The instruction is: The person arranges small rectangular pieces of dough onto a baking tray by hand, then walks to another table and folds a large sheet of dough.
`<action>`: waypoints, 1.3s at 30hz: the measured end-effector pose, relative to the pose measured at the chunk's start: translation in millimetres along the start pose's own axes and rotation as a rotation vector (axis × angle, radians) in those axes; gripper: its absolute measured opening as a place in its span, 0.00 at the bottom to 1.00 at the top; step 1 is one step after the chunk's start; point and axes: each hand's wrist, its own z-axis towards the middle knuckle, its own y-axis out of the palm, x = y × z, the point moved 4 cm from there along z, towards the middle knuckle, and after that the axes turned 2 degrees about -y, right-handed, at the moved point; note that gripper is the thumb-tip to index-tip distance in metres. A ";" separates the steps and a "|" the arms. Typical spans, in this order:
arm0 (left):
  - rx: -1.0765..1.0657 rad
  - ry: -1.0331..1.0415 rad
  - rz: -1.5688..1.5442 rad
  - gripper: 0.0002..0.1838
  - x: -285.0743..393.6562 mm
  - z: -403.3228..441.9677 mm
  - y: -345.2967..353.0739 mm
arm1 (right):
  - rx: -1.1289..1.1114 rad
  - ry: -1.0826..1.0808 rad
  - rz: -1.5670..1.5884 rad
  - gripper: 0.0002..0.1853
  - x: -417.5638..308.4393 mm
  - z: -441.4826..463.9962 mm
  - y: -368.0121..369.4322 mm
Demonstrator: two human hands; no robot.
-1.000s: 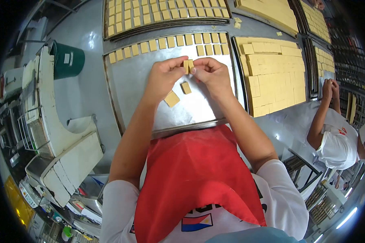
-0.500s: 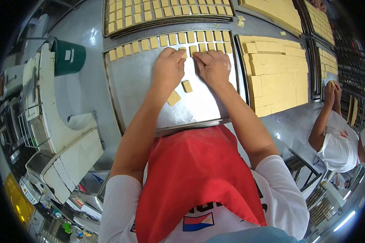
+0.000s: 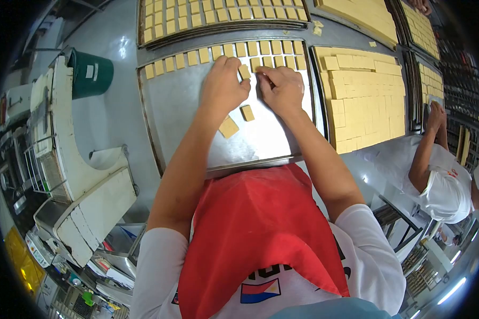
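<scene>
My left hand is over the metal tray, its fingers around a small yellow block that sits tilted below the top row. Beside it, my right hand has thumb and forefinger at the lower edge of another yellow block in the second row; whether they still grip it is unclear. Rows of similar blocks line the tray's far side. Nearer me lie a single block and a larger yellow piece.
A tray of packed yellow slabs is at the right. Behind is a stack of trays with block rows. A green bin stands left. A co-worker works at far right, hands over another tray.
Both hands have moved away from me to the block rows and moved apart. The two blocks held together earlier are now separated at the second row.
</scene>
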 end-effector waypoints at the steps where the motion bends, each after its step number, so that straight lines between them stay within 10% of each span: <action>1: 0.001 0.001 0.001 0.24 -0.1 -1.4 -1.6 | 0.001 0.000 0.001 0.07 -0.4 -1.3 -4.0; 7: -0.098 0.016 0.011 0.21 -1.1 -9.0 -6.9 | -0.061 0.237 0.312 0.09 -5.1 -8.8 -28.4; 13: -0.160 0.109 -0.450 0.24 7.9 -12.2 -27.1 | -0.414 1.000 1.181 0.10 -7.0 -2.3 -23.9; 24: -0.162 -0.108 -0.887 0.23 -6.9 -19.1 -18.5 | -0.307 1.006 1.386 0.08 -3.0 7.6 -21.9; 28: -0.069 -0.017 -0.392 0.21 -12.7 -15.9 -22.0 | 0.254 0.882 1.328 0.13 64.2 42.5 -36.3; 31: 0.073 0.186 -0.114 0.22 -12.4 -14.3 -14.3 | 0.353 0.858 0.900 0.25 64.8 37.4 -56.9; 35: 0.042 0.150 -0.063 0.20 -12.0 -23.1 -10.9 | -0.092 0.186 0.187 0.13 11.6 6.8 -45.2; 39: 0.051 0.176 -0.056 0.16 -13.0 -17.6 -8.9 | -0.116 0.048 -0.074 0.09 -12.6 2.1 -16.7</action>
